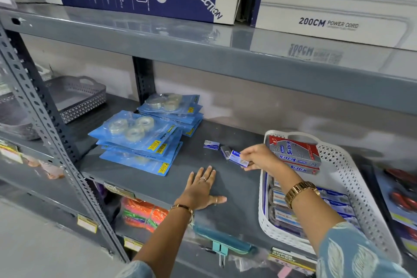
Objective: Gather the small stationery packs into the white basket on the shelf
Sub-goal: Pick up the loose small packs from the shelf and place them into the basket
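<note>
A white perforated basket [347, 165] stands at the right of the grey shelf [140, 178], holding several flat packs and a red and grey box [295, 151]. My right hand [259, 158] grips a small blue stationery pack [238, 158] just left of the basket's rim, a little above the shelf. A small grey pack [225, 151] lies right behind it. Another small blue pack [211, 144] lies on the shelf further left. My left hand [203, 189] rests flat on the shelf with fingers spread and holds nothing.
Two stacks of blue tape packs [137, 137] lie at the left of the shelf. A grey basket [76, 97] stands at the far left behind a slotted upright. Large cartons sit on the shelf above. Red-handled items [401, 189] lie right of the white basket.
</note>
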The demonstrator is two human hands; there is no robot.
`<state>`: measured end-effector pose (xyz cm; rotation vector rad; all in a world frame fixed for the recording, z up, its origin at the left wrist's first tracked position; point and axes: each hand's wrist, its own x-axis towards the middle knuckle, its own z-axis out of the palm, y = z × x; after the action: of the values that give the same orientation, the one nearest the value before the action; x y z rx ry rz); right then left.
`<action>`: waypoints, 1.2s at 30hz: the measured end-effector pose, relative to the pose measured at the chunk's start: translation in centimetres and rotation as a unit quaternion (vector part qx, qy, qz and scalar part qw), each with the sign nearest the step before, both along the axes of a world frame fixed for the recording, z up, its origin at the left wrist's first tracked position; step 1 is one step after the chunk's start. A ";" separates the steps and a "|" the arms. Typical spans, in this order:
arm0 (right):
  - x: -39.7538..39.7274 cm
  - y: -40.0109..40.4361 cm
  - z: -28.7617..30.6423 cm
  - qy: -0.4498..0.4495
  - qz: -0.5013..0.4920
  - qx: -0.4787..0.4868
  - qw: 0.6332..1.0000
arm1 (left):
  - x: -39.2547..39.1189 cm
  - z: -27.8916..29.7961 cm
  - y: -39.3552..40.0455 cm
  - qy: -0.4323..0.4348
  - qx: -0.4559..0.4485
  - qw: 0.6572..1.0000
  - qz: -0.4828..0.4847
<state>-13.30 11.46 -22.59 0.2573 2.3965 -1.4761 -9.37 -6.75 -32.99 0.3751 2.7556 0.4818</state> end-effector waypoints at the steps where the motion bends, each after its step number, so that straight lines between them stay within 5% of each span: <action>1: 0.5 0.6 0.2 0.005 -0.003 -0.002 1.000 | 0.2 0.1 0.2 -0.002 -0.001 1.000 0.005; 9: 4.9 9.1 2.3 0.030 -0.062 -0.002 0.998 | 2.6 0.9 3.7 0.007 -0.033 0.999 0.022; 19: 12.1 18.9 1.6 -0.107 -0.056 0.314 0.942 | 5.5 0.5 8.1 0.003 -0.012 1.000 0.021; 26: 13.8 18.9 -0.2 -0.075 -0.050 0.451 0.888 | 6.5 0.7 8.7 0.010 -0.023 0.999 0.039; 36: 13.3 18.7 -1.6 -0.003 -0.094 0.499 0.862 | 6.9 0.5 8.4 0.028 -0.020 0.999 0.035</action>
<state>-0.04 30.15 -24.15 0.7230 2.9627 -0.1267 -2.43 1.62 -32.53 0.2873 2.8354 0.4402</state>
